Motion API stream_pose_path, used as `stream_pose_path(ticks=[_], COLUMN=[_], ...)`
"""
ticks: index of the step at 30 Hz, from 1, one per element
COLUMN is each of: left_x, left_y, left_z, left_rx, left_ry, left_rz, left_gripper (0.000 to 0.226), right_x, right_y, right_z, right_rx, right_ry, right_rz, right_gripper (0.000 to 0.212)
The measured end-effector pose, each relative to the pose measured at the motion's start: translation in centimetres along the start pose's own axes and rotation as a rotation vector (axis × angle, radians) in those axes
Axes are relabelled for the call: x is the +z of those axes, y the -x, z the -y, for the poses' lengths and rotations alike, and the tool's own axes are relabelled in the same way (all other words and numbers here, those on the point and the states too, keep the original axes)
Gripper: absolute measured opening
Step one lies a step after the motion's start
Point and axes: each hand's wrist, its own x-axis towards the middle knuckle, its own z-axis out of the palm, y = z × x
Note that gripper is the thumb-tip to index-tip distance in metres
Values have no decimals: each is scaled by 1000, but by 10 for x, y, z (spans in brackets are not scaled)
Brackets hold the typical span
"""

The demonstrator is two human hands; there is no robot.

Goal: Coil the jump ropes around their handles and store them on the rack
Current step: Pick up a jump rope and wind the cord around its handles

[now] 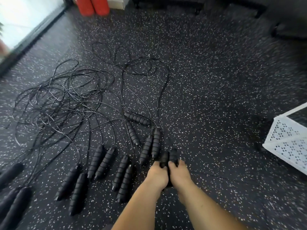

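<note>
Jump ropes (66, 100) lie in a loose black tangle on the speckled floor (216, 80) at left, their foam handles (99, 161) lined up in twos nearer me. Further right, my left hand (157, 177) and right hand (180, 175) curl their fingers (156, 164) round the pair of handles (167, 156) I've lifted (its cord runs off across the floor). I judge coiling hasn't begun; next I must wind that cord around them. Far right sits a white perforated crate (285, 143). No writing is legible.
</note>
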Motion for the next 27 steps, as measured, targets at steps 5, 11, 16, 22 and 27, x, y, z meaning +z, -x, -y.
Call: stream_pose_path(ticks=[5, 11, 16, 22, 27], left_x=[-14, -39, -55, -72, -76], left_y=[56, 169, 288, 398, 426], left_z=[-55, -122, -152, -150, -135], left_rx=[138, 378, 588, 828, 889], left_ry=[84, 241, 335, 300, 280], left_rz=[-71, -110, -95, 62, 153], left_gripper=[39, 28, 28, 23, 21], right_x=[-40, -108, -168, -231, -246], right_y=[53, 158, 261, 356, 367], right_z=[50, 116, 141, 137, 115], right_rx=[-213, -426, -590, -781, -822], right_ry=[-2, -181, -329, -393, -356], right_rz=[-49, -31, 31, 135, 224], right_gripper=[15, 16, 24, 14, 31])
